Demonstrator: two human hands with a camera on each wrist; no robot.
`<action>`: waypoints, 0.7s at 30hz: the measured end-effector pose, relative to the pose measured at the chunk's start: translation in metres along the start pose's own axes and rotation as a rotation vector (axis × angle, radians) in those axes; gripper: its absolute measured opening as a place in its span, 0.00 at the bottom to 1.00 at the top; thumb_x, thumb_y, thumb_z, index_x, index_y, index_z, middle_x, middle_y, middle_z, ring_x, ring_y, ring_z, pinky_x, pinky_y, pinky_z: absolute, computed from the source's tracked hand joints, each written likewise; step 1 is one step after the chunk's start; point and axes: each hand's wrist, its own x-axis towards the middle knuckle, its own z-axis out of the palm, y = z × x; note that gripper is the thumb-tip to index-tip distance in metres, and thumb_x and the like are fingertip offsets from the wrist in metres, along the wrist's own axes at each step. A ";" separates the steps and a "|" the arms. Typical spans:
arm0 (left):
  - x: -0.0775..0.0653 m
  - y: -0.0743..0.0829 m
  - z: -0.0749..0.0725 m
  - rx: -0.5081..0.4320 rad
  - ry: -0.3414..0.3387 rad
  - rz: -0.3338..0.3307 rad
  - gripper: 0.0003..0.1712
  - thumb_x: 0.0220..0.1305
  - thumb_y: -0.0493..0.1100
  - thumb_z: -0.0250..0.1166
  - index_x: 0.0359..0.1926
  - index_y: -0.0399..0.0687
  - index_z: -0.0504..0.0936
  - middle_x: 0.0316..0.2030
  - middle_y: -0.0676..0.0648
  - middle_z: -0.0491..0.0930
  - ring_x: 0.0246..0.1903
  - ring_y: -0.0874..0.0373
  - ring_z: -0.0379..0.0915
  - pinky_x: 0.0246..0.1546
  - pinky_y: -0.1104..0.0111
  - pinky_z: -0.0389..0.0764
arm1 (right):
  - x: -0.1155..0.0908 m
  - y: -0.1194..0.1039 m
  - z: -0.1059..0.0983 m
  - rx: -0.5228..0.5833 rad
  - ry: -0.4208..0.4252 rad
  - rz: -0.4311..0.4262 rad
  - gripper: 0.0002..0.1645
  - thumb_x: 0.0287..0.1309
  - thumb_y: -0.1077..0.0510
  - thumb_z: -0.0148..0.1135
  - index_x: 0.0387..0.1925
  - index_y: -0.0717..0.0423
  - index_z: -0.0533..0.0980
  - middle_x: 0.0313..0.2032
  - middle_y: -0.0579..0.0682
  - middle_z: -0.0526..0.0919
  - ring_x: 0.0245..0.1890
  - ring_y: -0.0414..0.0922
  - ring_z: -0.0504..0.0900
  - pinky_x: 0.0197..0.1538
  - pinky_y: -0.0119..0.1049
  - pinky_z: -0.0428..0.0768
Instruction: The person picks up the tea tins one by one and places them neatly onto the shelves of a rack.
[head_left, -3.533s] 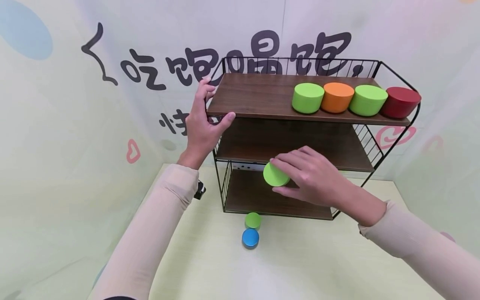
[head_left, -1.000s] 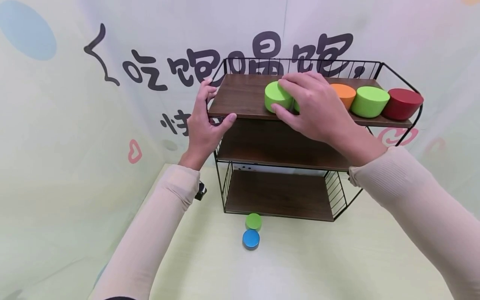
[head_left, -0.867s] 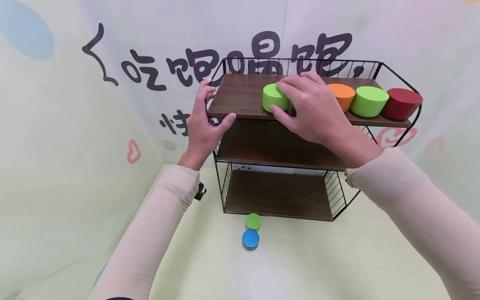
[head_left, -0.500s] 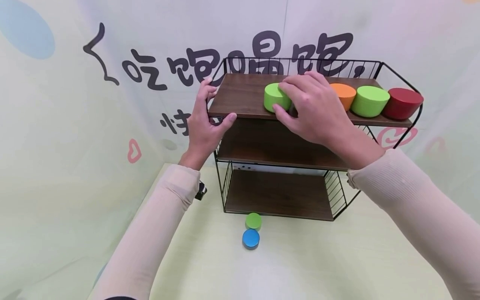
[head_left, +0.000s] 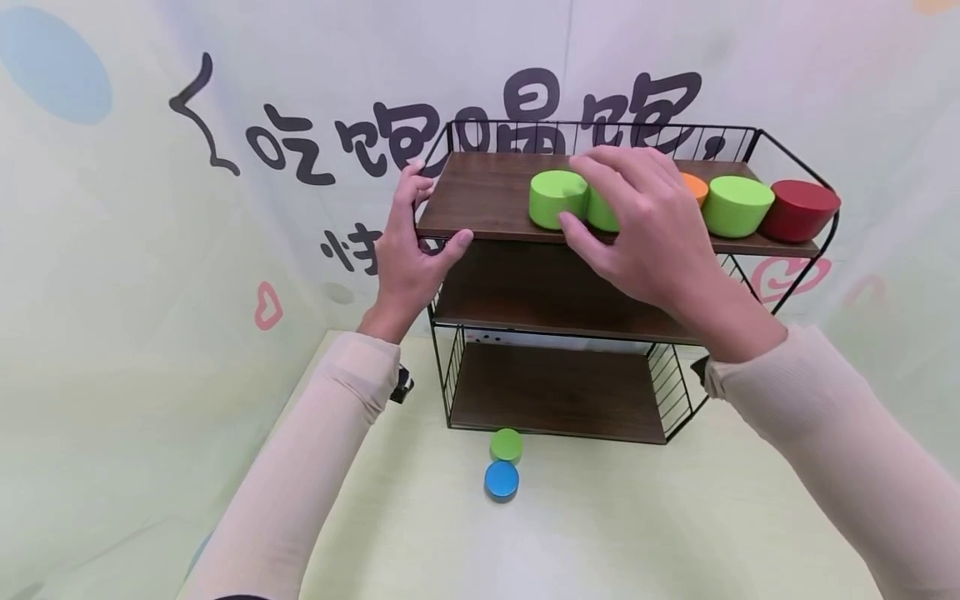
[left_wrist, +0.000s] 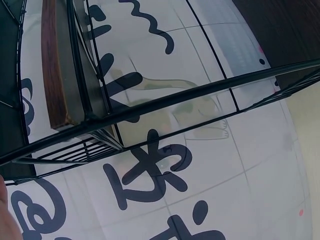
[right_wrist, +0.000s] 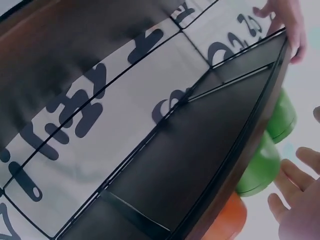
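My left hand [head_left: 408, 242] grips the top left corner of a three-tier rack [head_left: 487, 196] with dark wooden boards and a black wire frame; only a sliver of that hand [left_wrist: 7, 220] shows in the left wrist view. On the top board, a short light-green cylinder [head_left: 552, 204] stands leftmost in a row. My right hand [head_left: 645, 229] is just right of it, thumb and fingers spread apart. Behind the hand are another green cylinder [head_left: 602, 213] and an orange one [head_left: 697, 188], partly hidden. In the right wrist view its fingers [right_wrist: 295, 175] are near the second green cylinder [right_wrist: 260, 170].
Further right on the top board stand a green cylinder [head_left: 738, 207] and a dark red one [head_left: 799, 212]. A green round piece [head_left: 507, 445] and a blue one [head_left: 502, 481] sit on the pale table [head_left: 585, 533] before the rack. A printed cloth [head_left: 285, 225] hangs behind.
My right hand carried the green cylinder up from before the lower shelves to the top board, set it left of the row, and has loosened its fingers, moving slightly right. The left hand stays.
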 end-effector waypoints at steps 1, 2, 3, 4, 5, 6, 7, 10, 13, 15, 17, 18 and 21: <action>0.000 0.000 0.000 -0.002 0.000 -0.001 0.37 0.55 0.58 0.70 0.61 0.47 0.68 0.71 0.59 0.64 0.59 0.66 0.71 0.29 0.55 0.77 | -0.004 -0.002 0.000 0.003 0.025 -0.020 0.28 0.62 0.52 0.61 0.58 0.65 0.77 0.54 0.63 0.80 0.55 0.60 0.76 0.61 0.52 0.70; 0.000 0.000 0.000 -0.001 0.000 0.000 0.37 0.55 0.58 0.70 0.61 0.47 0.68 0.71 0.59 0.64 0.59 0.66 0.71 0.29 0.56 0.77 | -0.008 -0.004 0.000 0.013 0.052 -0.036 0.28 0.61 0.52 0.62 0.58 0.65 0.77 0.54 0.64 0.80 0.54 0.60 0.76 0.61 0.52 0.70; -0.001 -0.001 0.001 -0.001 0.000 0.000 0.37 0.55 0.58 0.70 0.61 0.47 0.68 0.71 0.59 0.64 0.59 0.67 0.71 0.29 0.56 0.77 | -0.012 -0.007 0.000 0.027 0.077 -0.052 0.28 0.60 0.53 0.63 0.57 0.65 0.77 0.53 0.64 0.80 0.54 0.60 0.77 0.61 0.52 0.70; -0.001 -0.001 0.001 0.001 0.001 0.004 0.38 0.55 0.58 0.69 0.61 0.47 0.68 0.71 0.58 0.64 0.59 0.66 0.71 0.29 0.56 0.77 | -0.016 -0.010 0.001 0.038 0.095 -0.069 0.27 0.59 0.53 0.63 0.57 0.66 0.77 0.53 0.64 0.81 0.54 0.61 0.77 0.61 0.52 0.70; -0.001 -0.001 0.001 0.002 0.003 0.005 0.38 0.55 0.58 0.69 0.60 0.47 0.68 0.71 0.57 0.64 0.59 0.67 0.71 0.29 0.57 0.76 | -0.021 -0.013 0.002 0.054 0.112 -0.084 0.27 0.59 0.54 0.63 0.56 0.66 0.78 0.53 0.64 0.81 0.54 0.61 0.77 0.62 0.52 0.70; -0.001 -0.001 0.001 0.005 0.004 0.005 0.38 0.55 0.59 0.69 0.60 0.47 0.68 0.70 0.56 0.65 0.58 0.67 0.71 0.28 0.58 0.76 | -0.025 -0.016 0.003 0.070 0.129 -0.097 0.27 0.58 0.54 0.64 0.56 0.66 0.78 0.52 0.64 0.81 0.54 0.61 0.77 0.62 0.52 0.70; -0.001 -0.001 0.001 0.006 0.004 0.005 0.38 0.55 0.59 0.69 0.60 0.47 0.68 0.70 0.55 0.65 0.58 0.67 0.71 0.28 0.59 0.75 | -0.030 -0.019 0.004 0.083 0.143 -0.109 0.26 0.58 0.54 0.64 0.55 0.65 0.78 0.52 0.64 0.81 0.54 0.61 0.78 0.62 0.52 0.70; 0.000 0.001 0.001 0.009 0.000 0.005 0.38 0.55 0.60 0.68 0.60 0.47 0.68 0.70 0.51 0.65 0.57 0.67 0.71 0.28 0.61 0.76 | -0.044 -0.025 0.008 0.088 0.167 -0.140 0.26 0.59 0.52 0.62 0.54 0.65 0.79 0.51 0.63 0.82 0.53 0.60 0.79 0.62 0.53 0.71; 0.000 0.001 0.000 0.015 -0.001 0.011 0.38 0.55 0.61 0.67 0.60 0.46 0.67 0.70 0.50 0.65 0.57 0.66 0.72 0.27 0.58 0.77 | -0.055 -0.029 0.011 0.078 0.177 -0.156 0.26 0.61 0.50 0.60 0.54 0.65 0.80 0.51 0.63 0.82 0.52 0.60 0.80 0.59 0.55 0.72; 0.000 0.001 0.000 0.021 0.000 0.014 0.38 0.56 0.61 0.67 0.60 0.46 0.67 0.70 0.52 0.65 0.57 0.66 0.71 0.28 0.56 0.78 | -0.061 -0.031 0.013 0.078 0.179 -0.164 0.26 0.61 0.50 0.61 0.54 0.65 0.80 0.51 0.64 0.82 0.51 0.60 0.80 0.57 0.56 0.73; -0.001 0.000 -0.001 0.030 0.001 0.017 0.38 0.56 0.61 0.67 0.60 0.46 0.67 0.71 0.54 0.65 0.58 0.65 0.71 0.28 0.55 0.78 | -0.068 -0.033 0.016 0.086 0.174 -0.164 0.26 0.61 0.50 0.62 0.53 0.65 0.80 0.51 0.63 0.82 0.51 0.60 0.81 0.56 0.55 0.73; -0.001 0.000 -0.001 0.032 0.000 0.019 0.38 0.56 0.61 0.67 0.61 0.46 0.67 0.71 0.55 0.64 0.58 0.65 0.71 0.29 0.55 0.78 | -0.071 -0.034 0.017 0.093 0.172 -0.162 0.26 0.60 0.50 0.62 0.53 0.65 0.80 0.50 0.63 0.83 0.50 0.60 0.81 0.56 0.55 0.73; -0.001 0.000 0.000 0.030 -0.001 0.013 0.38 0.55 0.60 0.68 0.61 0.48 0.67 0.70 0.56 0.65 0.58 0.66 0.71 0.28 0.55 0.78 | -0.084 -0.037 0.024 0.112 0.153 -0.157 0.26 0.60 0.50 0.63 0.52 0.66 0.80 0.49 0.63 0.83 0.49 0.59 0.81 0.55 0.54 0.73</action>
